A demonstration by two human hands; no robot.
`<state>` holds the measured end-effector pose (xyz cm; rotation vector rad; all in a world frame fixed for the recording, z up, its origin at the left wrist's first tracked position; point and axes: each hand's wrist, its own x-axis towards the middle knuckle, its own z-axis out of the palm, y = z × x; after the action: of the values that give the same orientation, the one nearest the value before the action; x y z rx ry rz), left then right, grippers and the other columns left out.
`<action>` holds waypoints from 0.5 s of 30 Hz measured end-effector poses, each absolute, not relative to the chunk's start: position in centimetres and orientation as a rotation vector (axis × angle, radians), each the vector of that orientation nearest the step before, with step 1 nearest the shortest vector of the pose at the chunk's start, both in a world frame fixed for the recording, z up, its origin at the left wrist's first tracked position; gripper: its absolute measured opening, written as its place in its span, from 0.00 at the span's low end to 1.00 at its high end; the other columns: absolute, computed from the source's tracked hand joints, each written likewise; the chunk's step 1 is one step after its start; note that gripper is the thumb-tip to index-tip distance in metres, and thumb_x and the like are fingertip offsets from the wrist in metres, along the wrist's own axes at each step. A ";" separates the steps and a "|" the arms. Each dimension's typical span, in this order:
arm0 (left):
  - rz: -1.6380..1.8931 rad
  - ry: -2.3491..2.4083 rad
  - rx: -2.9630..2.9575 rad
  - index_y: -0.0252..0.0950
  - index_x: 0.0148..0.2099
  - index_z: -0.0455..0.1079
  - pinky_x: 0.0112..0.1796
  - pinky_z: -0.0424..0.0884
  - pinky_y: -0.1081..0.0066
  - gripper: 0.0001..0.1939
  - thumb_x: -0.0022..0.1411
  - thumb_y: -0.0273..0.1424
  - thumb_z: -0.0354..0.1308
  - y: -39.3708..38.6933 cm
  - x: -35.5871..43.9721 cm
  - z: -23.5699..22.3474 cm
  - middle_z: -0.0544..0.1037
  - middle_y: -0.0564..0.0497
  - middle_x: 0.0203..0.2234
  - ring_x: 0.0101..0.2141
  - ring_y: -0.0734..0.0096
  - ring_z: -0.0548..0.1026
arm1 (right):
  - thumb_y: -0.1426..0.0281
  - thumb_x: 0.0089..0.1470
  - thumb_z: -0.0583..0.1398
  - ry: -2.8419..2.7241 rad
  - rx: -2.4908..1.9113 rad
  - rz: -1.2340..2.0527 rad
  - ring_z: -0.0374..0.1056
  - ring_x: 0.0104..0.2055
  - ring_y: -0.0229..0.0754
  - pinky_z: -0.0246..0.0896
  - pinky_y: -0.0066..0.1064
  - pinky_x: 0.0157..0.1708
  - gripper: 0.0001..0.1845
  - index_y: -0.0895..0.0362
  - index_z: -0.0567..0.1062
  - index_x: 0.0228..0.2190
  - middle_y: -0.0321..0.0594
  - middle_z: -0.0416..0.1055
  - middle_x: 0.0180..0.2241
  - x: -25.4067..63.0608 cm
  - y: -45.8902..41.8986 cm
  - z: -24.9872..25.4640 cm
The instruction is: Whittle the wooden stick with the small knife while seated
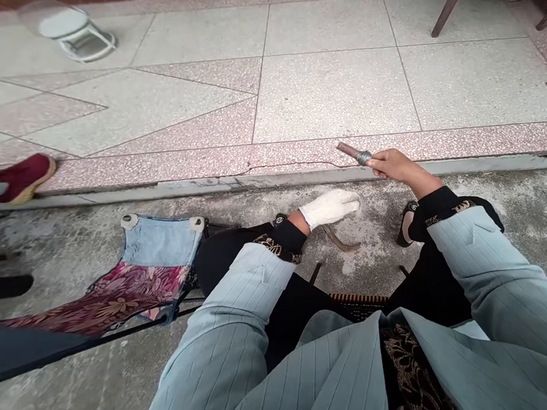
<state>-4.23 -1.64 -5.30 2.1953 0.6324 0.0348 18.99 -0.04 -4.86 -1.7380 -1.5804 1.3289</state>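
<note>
A short rod (353,153) is pinched by the bare right hand (396,165); the white-gloved left hand's (330,207) fingers are hidden.

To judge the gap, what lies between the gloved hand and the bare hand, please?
Only bare concrete floor lies between the gloved left hand and the bare right hand, as the head view shows.

White knit glove (330,208), pale blue pinstriped jacket (496,290), red floral chair fabric (110,304), pink speckled terrazzo (197,164)
</note>
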 end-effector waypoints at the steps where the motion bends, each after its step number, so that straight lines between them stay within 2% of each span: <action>1: 0.013 0.642 2.205 0.34 0.37 0.74 0.34 0.61 0.74 0.18 0.67 0.37 0.45 -1.7 -4.2 -5.4 0.76 0.51 0.30 0.30 0.72 0.70 | 0.56 0.55 0.59 -1.726 -1.852 1.213 0.57 0.21 0.34 0.48 0.28 0.22 0.18 0.58 0.71 0.25 0.36 0.64 0.21 18.9 0.0 -4.8; 4: -0.049 0.670 2.249 0.35 0.36 0.74 0.32 0.60 0.74 0.17 0.67 0.37 0.45 -2.0 -3.9 -5.4 0.76 0.51 0.30 0.30 0.72 0.70 | 0.56 0.57 0.57 -2.111 -2.051 0.932 0.62 0.26 0.39 0.48 0.30 0.25 0.18 0.58 0.75 0.28 0.40 0.69 0.25 18.3 -0.1 -4.6; 7: -0.092 0.665 2.318 0.35 0.35 0.73 0.31 0.58 0.73 0.17 0.67 0.36 0.45 -2.2 -3.8 -5.4 0.75 0.51 0.28 0.28 0.72 0.69 | 0.56 0.58 0.56 -2.392 -2.105 0.875 0.64 0.30 0.42 0.49 0.31 0.27 0.18 0.58 0.76 0.31 0.44 0.72 0.30 17.8 -0.2 -4.4; 12: -0.048 0.689 2.317 0.35 0.36 0.73 0.32 0.60 0.72 0.17 0.67 0.37 0.45 -1.8 -4.3 -5.4 0.75 0.50 0.30 0.30 0.71 0.70 | 0.59 0.58 0.57 -2.615 -2.084 1.031 0.66 0.31 0.43 0.50 0.32 0.27 0.16 0.58 0.77 0.29 0.46 0.74 0.31 17.9 -0.3 -4.9; 15: 0.000 0.739 2.279 0.35 0.37 0.73 0.32 0.60 0.73 0.18 0.66 0.38 0.45 -1.2 -5.0 -5.0 0.76 0.51 0.30 0.30 0.72 0.70 | 0.61 0.56 0.59 -2.696 -1.940 1.322 0.66 0.29 0.41 0.52 0.31 0.28 0.14 0.58 0.78 0.30 0.43 0.73 0.28 18.2 -0.5 -5.2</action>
<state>-4.97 -1.21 -5.04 2.2789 0.7387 0.0005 18.18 -0.49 -5.18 -1.9398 -2.6964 1.3222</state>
